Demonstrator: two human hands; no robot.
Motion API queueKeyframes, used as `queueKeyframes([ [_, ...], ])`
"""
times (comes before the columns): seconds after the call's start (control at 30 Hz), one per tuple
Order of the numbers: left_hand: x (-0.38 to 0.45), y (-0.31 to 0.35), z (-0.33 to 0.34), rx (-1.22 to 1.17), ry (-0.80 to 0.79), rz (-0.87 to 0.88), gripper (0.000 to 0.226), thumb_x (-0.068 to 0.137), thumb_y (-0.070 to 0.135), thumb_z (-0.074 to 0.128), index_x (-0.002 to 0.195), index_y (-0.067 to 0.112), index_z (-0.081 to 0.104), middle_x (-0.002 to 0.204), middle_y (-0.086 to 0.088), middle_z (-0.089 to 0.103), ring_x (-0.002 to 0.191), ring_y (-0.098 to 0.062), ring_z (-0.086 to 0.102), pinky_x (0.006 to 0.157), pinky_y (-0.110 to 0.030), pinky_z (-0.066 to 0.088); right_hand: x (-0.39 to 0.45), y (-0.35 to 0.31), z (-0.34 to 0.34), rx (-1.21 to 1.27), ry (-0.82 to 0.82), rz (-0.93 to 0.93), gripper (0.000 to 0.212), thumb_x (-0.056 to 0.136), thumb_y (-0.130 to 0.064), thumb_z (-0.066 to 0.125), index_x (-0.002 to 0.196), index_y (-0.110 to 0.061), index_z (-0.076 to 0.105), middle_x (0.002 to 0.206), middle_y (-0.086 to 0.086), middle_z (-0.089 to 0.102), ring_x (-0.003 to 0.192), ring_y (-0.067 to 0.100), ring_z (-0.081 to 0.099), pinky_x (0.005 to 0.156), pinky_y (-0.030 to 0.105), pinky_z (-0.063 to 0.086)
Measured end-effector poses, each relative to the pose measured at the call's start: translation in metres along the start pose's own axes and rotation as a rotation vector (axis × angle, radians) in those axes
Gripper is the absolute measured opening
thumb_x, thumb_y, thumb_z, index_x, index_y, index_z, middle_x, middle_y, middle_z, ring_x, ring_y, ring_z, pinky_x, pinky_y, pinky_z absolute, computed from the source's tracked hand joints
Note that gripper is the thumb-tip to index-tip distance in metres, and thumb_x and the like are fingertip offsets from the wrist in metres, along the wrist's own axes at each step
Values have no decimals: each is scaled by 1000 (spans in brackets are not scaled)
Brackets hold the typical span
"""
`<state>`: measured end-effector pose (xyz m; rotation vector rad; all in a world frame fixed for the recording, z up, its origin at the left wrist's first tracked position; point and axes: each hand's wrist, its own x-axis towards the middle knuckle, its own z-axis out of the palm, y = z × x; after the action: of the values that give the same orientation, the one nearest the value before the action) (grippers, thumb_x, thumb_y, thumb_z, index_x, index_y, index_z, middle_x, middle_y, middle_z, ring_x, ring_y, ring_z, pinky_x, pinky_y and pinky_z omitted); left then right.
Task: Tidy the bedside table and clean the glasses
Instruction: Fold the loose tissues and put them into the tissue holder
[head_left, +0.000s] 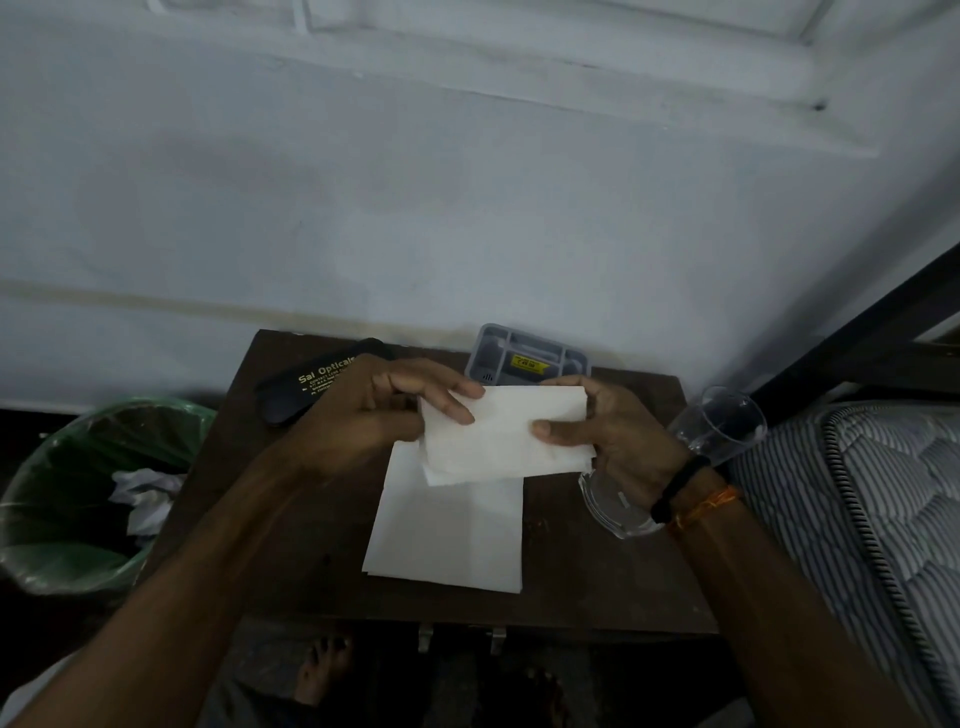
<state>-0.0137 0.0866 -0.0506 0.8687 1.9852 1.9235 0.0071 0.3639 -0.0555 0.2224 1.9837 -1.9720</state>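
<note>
Risk first, going left to right: bin with the green liner sits just off the left edge of the bedside table, fine there, but the black glasses case lies right behind the left hand, so a careless elbow could probably nudge it toward that edge. Left hand is partly curled, fingertips pinching the left end of a folded white tissue held up over the table, a second flat tissue sheet lying under it. Grey organiser tray sits at the back by the wall. Right hand pinches the tissue's right end, thumb on top. Biggest worry imo is the clear glass tilted at the right edge beside the mattress, touching that wrist; one tug and it could roll off. Can't see the glasses themselves, maybe in the case
</note>
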Motion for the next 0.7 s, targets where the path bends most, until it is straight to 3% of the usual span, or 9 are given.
queueKeyframes([
  [0.1,2,2,0,-94,-38,-210,49,72,4,51,120,5,64,125,-11,66,120,-30,60,94,-57,46,-2,-1,-1,-167,-12,-75,45,70,-6,81,111,-13,63,113,10,70,104,27,67,85,42,58],
  [0.17,5,3,8,0,-6,-309,41,78,21,64,120,18,63,119,-2,70,114,-20,64,93,-44,51,-4,-2,4,-270,-62,-99,39,76,-6,78,108,-18,61,110,6,67,104,25,64,84,38,58],
  [0.23,8,2,17,130,-96,-380,46,74,37,80,115,25,64,114,4,71,106,-11,68,87,-34,56,-5,-2,10,-359,-125,-118,37,79,-8,77,108,-22,59,110,4,63,104,24,61,85,40,57],
  [0.3,10,-1,27,263,-231,-410,41,75,37,82,111,23,67,105,5,72,95,-7,70,78,-29,59,-6,-2,16,-422,-183,-144,38,82,-10,76,113,-18,56,110,3,62,102,22,61,82,39,56],
  [0.4,8,-6,38,302,-305,-485,33,78,32,81,107,22,70,104,6,72,93,-8,69,80,-31,58,-9,-2,23,-515,-231,-222,39,83,-10,76,116,-13,54,106,0,61,97,17,61,78,34,56],
  [0.53,4,-8,41,193,-306,-571,22,78,20,81,95,28,70,104,7,72,97,-10,69,81,-29,57,-9,-4,20,-550,-207,-214,41,78,-15,81,113,-13,61,108,2,69,98,19,68,84,42,59],
  [0.63,5,-6,40,143,-274,-597,29,78,17,80,104,23,70,111,4,72,103,-12,68,89,-34,58,-11,-8,10,-492,-154,-195,37,73,-13,84,107,-8,69,103,6,76,94,21,73,85,43,59],
  [0.7,7,-2,38,116,-230,-593,35,78,16,80,111,18,69,114,1,71,104,-13,68,89,-35,58,-12,-14,4,-413,-52,-231,31,72,-7,83,99,-1,70,93,9,76,84,22,73,77,37,61],
])
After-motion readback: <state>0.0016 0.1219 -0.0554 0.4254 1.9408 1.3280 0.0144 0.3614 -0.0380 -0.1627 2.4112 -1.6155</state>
